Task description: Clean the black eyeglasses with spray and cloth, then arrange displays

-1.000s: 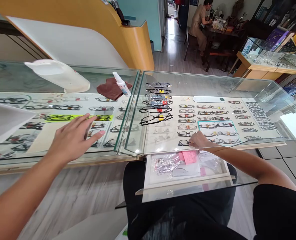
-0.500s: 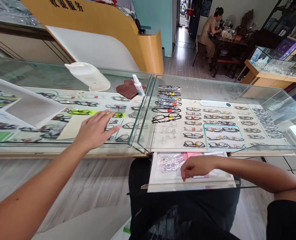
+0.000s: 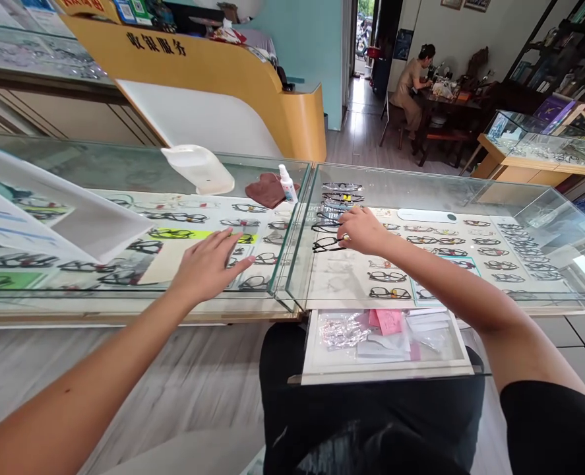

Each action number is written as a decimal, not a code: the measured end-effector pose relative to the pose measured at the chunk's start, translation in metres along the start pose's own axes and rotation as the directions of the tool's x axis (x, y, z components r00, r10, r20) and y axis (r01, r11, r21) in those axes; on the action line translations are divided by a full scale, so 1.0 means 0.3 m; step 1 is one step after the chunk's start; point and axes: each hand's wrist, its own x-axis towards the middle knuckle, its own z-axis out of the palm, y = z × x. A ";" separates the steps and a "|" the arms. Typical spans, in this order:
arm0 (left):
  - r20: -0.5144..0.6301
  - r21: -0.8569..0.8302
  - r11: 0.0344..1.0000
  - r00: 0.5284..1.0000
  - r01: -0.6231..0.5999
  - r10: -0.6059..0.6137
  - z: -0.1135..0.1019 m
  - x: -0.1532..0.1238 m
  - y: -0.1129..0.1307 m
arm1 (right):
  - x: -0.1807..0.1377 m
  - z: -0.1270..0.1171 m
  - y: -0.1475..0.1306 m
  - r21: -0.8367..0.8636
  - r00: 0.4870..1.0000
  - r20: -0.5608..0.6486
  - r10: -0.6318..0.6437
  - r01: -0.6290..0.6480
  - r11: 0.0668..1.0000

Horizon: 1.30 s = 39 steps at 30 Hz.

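My left hand [image 3: 208, 264] lies flat and open on the glass top of the left display case [image 3: 124, 171], fingers spread. My right hand [image 3: 364, 231] reaches over the glass of the right display case [image 3: 470, 191] and closes its fingers on the nearest black glasses frame [image 3: 326, 245] in a row of frames [image 3: 339, 198] lying on the glass. Many more eyeglass frames lie inside both cases under the glass.
A brown cloth [image 3: 267, 190] and a small spray bottle [image 3: 287, 184] lie on the left case, beside a white stand [image 3: 198, 169]. An open drawer [image 3: 386, 340] with plastic bags and pink notes sits below. A person [image 3: 413, 82] sits at a far table.
My right hand rose from the open drawer and moved up over the glass to the row of frames. My left hand stayed flat on the left case. The view tilted upward.
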 end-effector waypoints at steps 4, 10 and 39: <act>0.001 0.002 1.000 1.000 0.005 -0.005 0.006 0.001 -0.003 | 0.009 0.005 -0.017 -0.016 0.998 0.052 0.027 -0.026 1.000; -0.020 -0.002 1.000 1.000 -0.006 0.006 0.013 0.003 -0.009 | 0.018 -0.018 -0.042 -0.003 0.996 0.055 0.068 -0.068 0.998; -0.021 -0.038 0.999 1.000 -0.013 0.012 -0.004 -0.016 0.000 | -0.155 0.616 -0.139 0.291 0.998 0.063 0.023 -0.041 0.956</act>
